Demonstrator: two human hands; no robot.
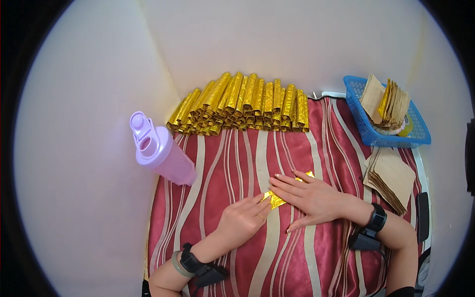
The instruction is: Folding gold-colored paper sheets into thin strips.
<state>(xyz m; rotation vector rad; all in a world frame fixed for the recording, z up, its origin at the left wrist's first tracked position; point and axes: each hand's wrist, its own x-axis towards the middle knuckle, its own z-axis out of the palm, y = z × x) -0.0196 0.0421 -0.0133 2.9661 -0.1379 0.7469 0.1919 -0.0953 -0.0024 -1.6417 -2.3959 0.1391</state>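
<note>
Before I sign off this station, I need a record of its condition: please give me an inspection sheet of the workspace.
Surface: red striped cloth, lightly wrinkled.
Job's things: gold foil piece, partly covered; gold tubes piled at the far side.
Clutter: lilac bottle at left; blue basket at far right, brown stack nearer.
Hands: left hand at the foil's left end; right hand flat over it.
Cables: thin dark cable below the right wrist.
Surroundings: pale walls.
</note>
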